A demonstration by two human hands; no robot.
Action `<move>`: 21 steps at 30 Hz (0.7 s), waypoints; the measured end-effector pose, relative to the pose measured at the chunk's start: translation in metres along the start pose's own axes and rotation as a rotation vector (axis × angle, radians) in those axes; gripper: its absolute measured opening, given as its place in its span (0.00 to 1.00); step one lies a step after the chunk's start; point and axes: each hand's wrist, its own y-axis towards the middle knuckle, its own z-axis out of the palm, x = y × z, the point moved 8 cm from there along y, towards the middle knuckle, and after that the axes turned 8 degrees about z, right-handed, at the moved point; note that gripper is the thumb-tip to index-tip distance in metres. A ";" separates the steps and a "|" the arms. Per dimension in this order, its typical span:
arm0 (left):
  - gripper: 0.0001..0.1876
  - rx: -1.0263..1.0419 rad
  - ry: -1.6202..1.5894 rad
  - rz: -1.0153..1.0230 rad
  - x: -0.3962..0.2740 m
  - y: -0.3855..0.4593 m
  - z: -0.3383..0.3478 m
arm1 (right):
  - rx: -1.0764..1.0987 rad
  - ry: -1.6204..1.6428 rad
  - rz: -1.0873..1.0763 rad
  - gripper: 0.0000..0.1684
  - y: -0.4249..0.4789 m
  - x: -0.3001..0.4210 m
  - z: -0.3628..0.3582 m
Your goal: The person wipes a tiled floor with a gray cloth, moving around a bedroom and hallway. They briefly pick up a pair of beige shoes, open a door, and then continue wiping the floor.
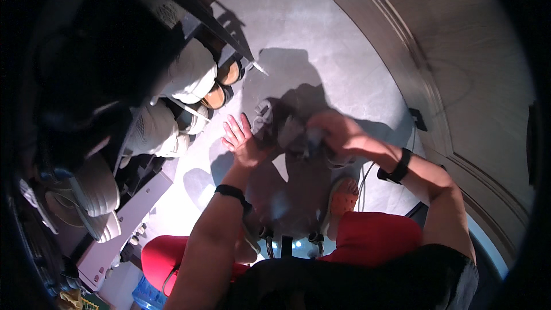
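My left hand [243, 144] is spread, with its fingers apart and nothing in it, beside a grey shoe [262, 118] in shadow. My right hand [340, 131] is blurred. Its fingers are curled around a small pale object [315, 136], whose kind is too blurred to tell. Below and beside that object is a greyish, shoe-like thing [290, 131], partly hidden by shadow. A dark band is on each wrist.
On the left, an open shoe rack [133, 206] holds white sneakers [189, 73], tan-insoled shoes [214, 97] and a beige pair [94, 185]. A wooden door [473, 73] curves along the right. A thin cable [366, 181] runs by my orange clog [344, 198]. A blue water jug [148, 292] stands lower left.
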 end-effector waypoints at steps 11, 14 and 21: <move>0.76 0.158 -0.008 -0.077 0.000 0.002 -0.001 | -0.728 -0.543 0.431 0.48 0.123 -0.059 -0.162; 0.76 0.183 -0.016 -0.096 0.002 0.001 0.001 | -0.646 -0.558 0.225 0.43 0.115 -0.065 -0.112; 0.78 0.168 -0.002 -0.109 0.007 0.003 0.007 | -0.386 -0.924 -0.067 0.34 0.015 -0.028 0.054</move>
